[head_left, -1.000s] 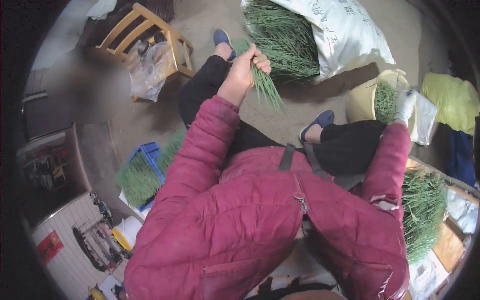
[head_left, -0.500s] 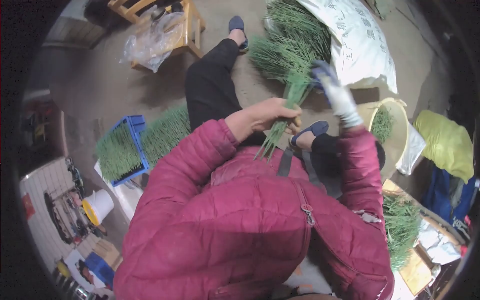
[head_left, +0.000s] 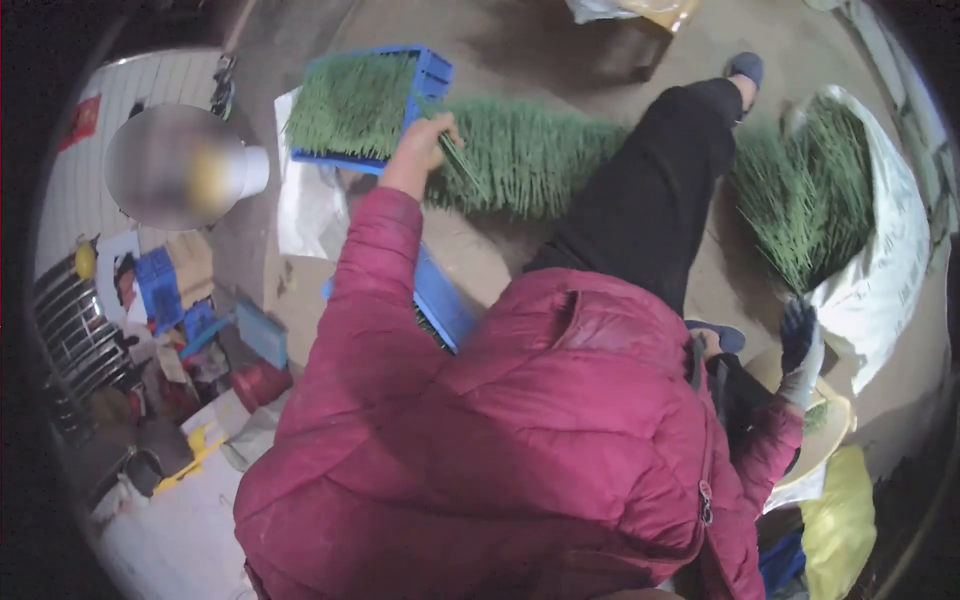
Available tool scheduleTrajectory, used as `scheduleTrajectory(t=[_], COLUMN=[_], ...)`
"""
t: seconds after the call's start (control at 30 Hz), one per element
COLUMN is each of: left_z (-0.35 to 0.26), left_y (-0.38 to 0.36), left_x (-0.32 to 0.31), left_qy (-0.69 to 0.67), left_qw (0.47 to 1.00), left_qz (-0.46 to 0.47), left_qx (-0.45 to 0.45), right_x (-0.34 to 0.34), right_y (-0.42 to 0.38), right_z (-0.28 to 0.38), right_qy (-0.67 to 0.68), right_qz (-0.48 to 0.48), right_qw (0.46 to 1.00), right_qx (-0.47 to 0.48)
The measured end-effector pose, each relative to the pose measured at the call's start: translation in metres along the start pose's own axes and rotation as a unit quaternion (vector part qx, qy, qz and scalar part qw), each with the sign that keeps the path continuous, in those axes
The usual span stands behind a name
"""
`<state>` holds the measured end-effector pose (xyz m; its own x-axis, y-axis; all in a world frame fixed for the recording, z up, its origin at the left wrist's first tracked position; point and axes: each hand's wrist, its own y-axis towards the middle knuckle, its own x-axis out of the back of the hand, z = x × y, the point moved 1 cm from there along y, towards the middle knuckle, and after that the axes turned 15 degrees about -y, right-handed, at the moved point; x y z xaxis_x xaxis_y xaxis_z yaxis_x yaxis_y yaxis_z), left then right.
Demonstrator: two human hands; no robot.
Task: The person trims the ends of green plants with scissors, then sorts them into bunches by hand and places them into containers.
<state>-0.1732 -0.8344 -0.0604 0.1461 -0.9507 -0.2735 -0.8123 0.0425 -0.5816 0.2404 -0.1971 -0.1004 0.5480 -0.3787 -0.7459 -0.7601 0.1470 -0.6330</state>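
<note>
At left, a pale slatted panel (head_left: pixel 170 80) edges the cluttered room. The left hand (head_left: pixel 430 143) grips 1 bunch of green stalks (head_left: pixel 460 162) beside 1 stalk-filled blue plastic crate (head_left: pixel 434 75); a long row of stalks (head_left: pixel 545 155) covers the brown floor (head_left: pixel 500 45). Rightward, the gloved right hand (head_left: pixel 799 342), its grip impossible to tell, is near the white sack (head_left: pixel 890 285).

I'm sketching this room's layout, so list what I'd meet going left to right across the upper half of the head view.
Red patch → partly blurred white container → blue crate → row of green stalks → dark shoe → white sack.
</note>
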Motion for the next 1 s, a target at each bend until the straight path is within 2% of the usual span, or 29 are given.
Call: scheduleTrajectory(t=[0.03,0.07,0.1,0.2,0.27,0.3,0.4,0.47,0.5,0.57,0.6,0.67,0.8,0.9,1.0], left_z=[0.026,0.053,0.064,0.059,0.059,0.062,0.086,0.094,0.098,0.102,0.105,0.115,0.143,0.141,0.131], left_y=[0.023,0.042,0.042,-0.006,-0.021,-0.024,-0.027,-0.036,-0.041,-0.053,-0.058,-0.06,-0.046,-0.048,-0.063], left_x=[0.036,0.071,0.069,-0.048,-0.084,-0.094,-0.086,-0.078,-0.076,-0.077,-0.077,-0.082,-0.067,-0.08,-0.083], left_qy=[0.022,0.044,0.065,0.113,0.381,0.442,0.459,0.458,0.457,0.54,0.559,0.667,0.769,0.769,0.781], left_qw=[0.999,0.997,0.993,0.976,0.907,0.879,0.875,0.87,0.867,0.792,0.768,0.711,0.6,0.607,0.604], left_qz=[-0.017,-0.034,-0.048,-0.071,-0.133,-0.145,-0.157,-0.165,-0.17,-0.122,-0.113,0.01,0.095,0.095,0.062], left_qx=[0.028,0.06,0.091,0.172,0.124,0.106,0.006,-0.081,-0.102,-0.256,-0.292,-0.222,-0.199,-0.175,-0.147], right_x=[-0.001,-0.004,-0.005,-0.012,-0.046,-0.058,-0.069,-0.062,-0.059,-0.051,-0.049,-0.047,-0.045,-0.038,-0.035], right_y=[0.004,0.006,0.011,0.028,0.026,0.027,0.023,0.024,0.026,0.032,0.035,0.04,0.054,0.05,0.054], right_z=[-0.025,-0.047,-0.058,-0.073,-0.12,-0.134,-0.143,-0.132,-0.128,-0.128,-0.128,-0.13,-0.13,-0.108,-0.105], right_qy=[-0.268,-0.516,-0.628,-0.648,-0.743,-0.762,-0.815,-0.851,-0.861,-0.857,-0.857,-0.868,-0.864,-0.872,-0.849], right_qz=[-0.057,-0.11,-0.132,-0.063,-0.173,-0.197,-0.185,-0.209,-0.212,-0.212,-0.209,-0.2,-0.221,-0.214,-0.193], right_qw=[0.961,0.848,0.764,0.758,0.643,0.609,0.537,0.463,0.443,0.458,0.461,0.448,0.447,0.435,0.49], right_qx=[0.027,0.05,0.059,-0.037,0.068,0.098,0.116,0.128,0.129,0.106,0.098,0.075,0.074,0.07,0.048])
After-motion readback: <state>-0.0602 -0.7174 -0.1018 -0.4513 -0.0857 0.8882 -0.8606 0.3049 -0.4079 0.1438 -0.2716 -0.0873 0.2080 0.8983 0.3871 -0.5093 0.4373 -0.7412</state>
